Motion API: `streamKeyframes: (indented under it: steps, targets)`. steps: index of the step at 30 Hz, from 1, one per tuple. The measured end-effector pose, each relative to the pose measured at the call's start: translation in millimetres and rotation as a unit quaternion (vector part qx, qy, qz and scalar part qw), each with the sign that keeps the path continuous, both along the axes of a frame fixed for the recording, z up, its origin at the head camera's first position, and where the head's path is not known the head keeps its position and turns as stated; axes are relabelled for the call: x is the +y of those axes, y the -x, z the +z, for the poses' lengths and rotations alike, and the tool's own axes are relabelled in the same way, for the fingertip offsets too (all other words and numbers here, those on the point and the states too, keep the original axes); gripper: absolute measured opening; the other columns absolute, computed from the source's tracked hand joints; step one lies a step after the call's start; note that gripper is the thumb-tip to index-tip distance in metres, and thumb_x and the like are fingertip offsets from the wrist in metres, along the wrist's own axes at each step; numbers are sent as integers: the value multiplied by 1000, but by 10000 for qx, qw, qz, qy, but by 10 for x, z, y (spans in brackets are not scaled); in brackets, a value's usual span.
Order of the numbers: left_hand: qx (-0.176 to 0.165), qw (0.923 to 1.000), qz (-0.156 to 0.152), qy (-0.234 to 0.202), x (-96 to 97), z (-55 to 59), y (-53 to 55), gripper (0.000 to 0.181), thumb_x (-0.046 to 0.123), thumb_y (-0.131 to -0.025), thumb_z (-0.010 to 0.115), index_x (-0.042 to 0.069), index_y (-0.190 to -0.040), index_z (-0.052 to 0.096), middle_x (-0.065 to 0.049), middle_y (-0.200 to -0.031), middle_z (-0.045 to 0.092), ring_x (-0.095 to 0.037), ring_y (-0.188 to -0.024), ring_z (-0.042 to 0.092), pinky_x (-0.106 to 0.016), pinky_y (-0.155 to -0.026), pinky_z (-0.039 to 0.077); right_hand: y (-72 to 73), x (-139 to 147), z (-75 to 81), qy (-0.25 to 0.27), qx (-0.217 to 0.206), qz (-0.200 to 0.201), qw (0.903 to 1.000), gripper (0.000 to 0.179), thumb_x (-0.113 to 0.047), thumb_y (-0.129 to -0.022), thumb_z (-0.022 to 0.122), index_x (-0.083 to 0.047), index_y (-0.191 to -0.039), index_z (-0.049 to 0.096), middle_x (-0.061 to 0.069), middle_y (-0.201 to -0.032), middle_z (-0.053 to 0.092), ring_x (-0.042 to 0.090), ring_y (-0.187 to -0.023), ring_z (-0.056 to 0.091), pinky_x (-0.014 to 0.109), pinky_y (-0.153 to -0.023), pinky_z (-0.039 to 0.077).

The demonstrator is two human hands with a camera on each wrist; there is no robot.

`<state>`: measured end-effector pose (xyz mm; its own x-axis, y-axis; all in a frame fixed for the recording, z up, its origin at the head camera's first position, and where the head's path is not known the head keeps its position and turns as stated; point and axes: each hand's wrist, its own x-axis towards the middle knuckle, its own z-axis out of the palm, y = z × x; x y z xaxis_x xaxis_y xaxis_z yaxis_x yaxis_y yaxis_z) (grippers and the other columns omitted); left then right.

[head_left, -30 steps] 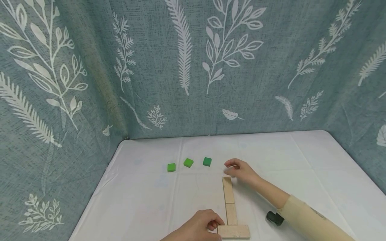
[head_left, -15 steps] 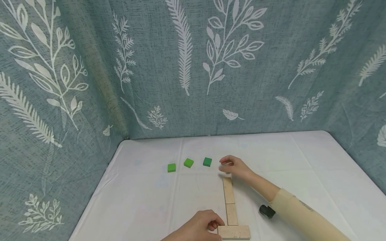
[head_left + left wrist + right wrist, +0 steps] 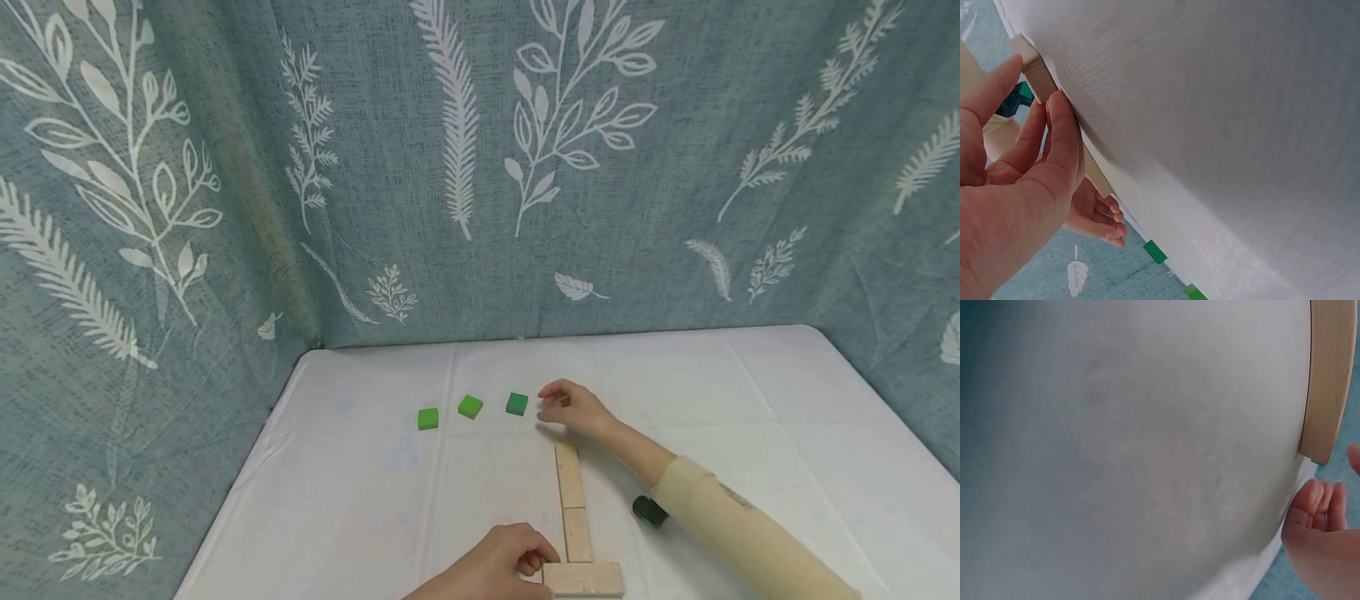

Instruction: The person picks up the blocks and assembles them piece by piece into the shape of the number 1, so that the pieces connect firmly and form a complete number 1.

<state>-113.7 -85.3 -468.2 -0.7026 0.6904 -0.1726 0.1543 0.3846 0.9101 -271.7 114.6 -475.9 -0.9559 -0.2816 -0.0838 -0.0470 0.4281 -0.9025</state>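
Observation:
My left hand (image 3: 504, 567) pinches the left end of a wooden block (image 3: 583, 579) lying crosswise at the table's front. In the left wrist view, thumb and fingers sit on two sides of that block's end (image 3: 1040, 78). Two more wooden blocks, a nearer one (image 3: 577, 535) and a farther one (image 3: 570, 475), lie end to end away from it, forming an upside-down T. Just beyond the far block, my right hand (image 3: 577, 410) hovers with loosely bent fingers and holds nothing. Its fingertips are a small gap right of a dark green square block (image 3: 517, 404).
Two lighter green square blocks, one tilted (image 3: 470, 407) and one at the far left (image 3: 428, 418), lie left of the dark green one. A black object (image 3: 649, 511) shows beside the right sleeve. Patterned curtains (image 3: 480, 167) surround the white-covered table (image 3: 337, 500).
My right hand has moved left and slightly farther back, closer to the dark green block. The left hand and the wooden blocks have stayed in place.

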Motion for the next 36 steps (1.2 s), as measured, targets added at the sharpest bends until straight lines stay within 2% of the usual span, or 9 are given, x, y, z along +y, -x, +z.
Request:
streamKeyframes:
  steps: [7,14,19,28,36]
  targets:
    - [98,9999,-76,-63,5,-27,6,22,3,-84,74,-1,-104,69,12,-85,52,3,-77,47,-15,-73,47,63,-49,-15,-313,185,59,9993,33,-11,-87,72,-2,-116,61,9,-104,62,19,-90,55,29,-71,45]
    - [14,10000,18,14,11,-33,8,21,2,-83,74,1,-104,69,11,-85,52,3,-76,47,-15,-73,47,96,-104,-23,-515,489,239,9972,34,-11,-85,75,-2,-115,62,8,-103,62,21,-94,56,31,-75,46]
    - [11,10000,32,65,13,-23,6,21,2,-83,74,1,-103,69,11,-85,52,3,-76,47,-15,-73,47,128,-148,-39,-551,653,343,9958,38,-10,-82,77,1,-114,61,8,-99,60,20,-89,54,30,-74,46]
    - [127,9999,-14,66,10,-29,10,21,3,-83,74,0,-103,69,12,-84,52,4,-76,46,-14,-73,47,146,-223,-30,-849,934,394,9912,39,-12,-80,80,2,-113,63,5,-95,58,18,-86,52,30,-75,45]
    - [154,9999,-51,58,6,-14,7,21,3,-84,74,-1,-104,69,13,-84,51,4,-76,46,-14,-73,47,141,-279,-53,-1083,1046,344,9880,36,-12,-80,80,0,-110,64,3,-91,57,16,-79,48,28,-70,42]
